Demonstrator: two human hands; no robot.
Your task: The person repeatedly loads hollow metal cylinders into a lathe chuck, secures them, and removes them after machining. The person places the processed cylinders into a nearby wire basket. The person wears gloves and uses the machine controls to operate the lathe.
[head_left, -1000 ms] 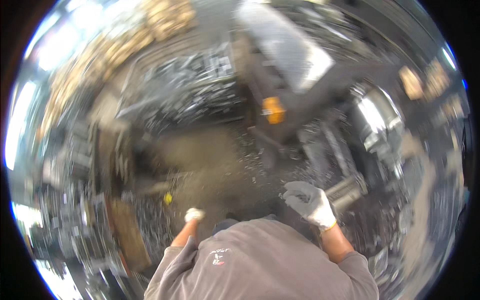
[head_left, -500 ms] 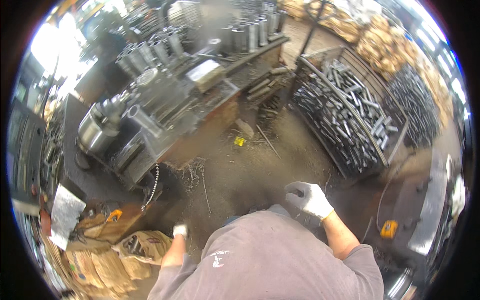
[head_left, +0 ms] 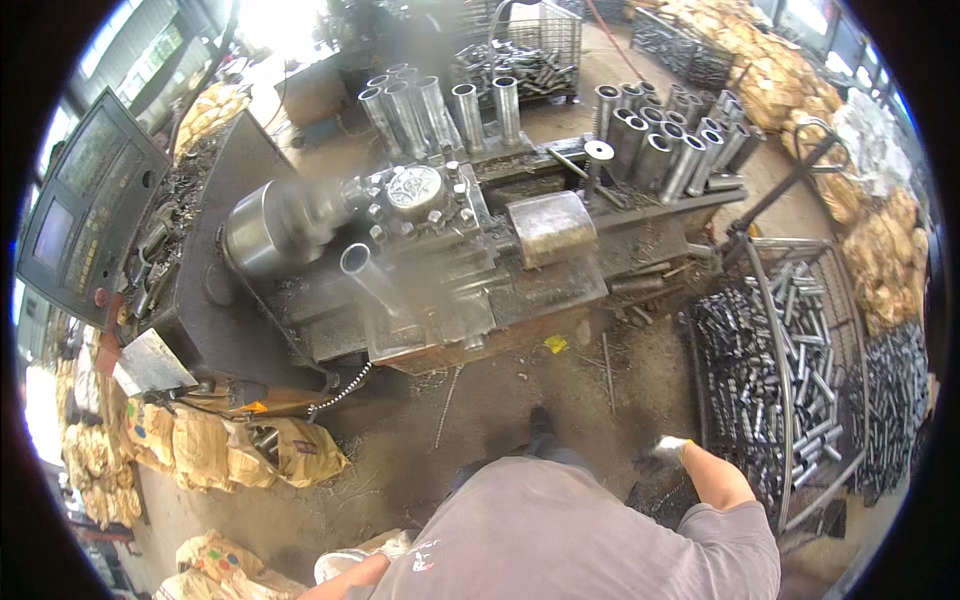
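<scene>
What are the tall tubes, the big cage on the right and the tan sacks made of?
The tall tubes: metal, probably steel, smooth and shiny; they catch bright streaks.
The big cage: likely metal too, dull and dark, thin and wiry.
The tan sacks: woven plastic or cloth, perhaps; they crease softly, but no weave shows clearly.

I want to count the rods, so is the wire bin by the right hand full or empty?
Well filled: metal rods lie heaped across the wire-mesh bin, though bare mesh shows above them on one side.
</scene>
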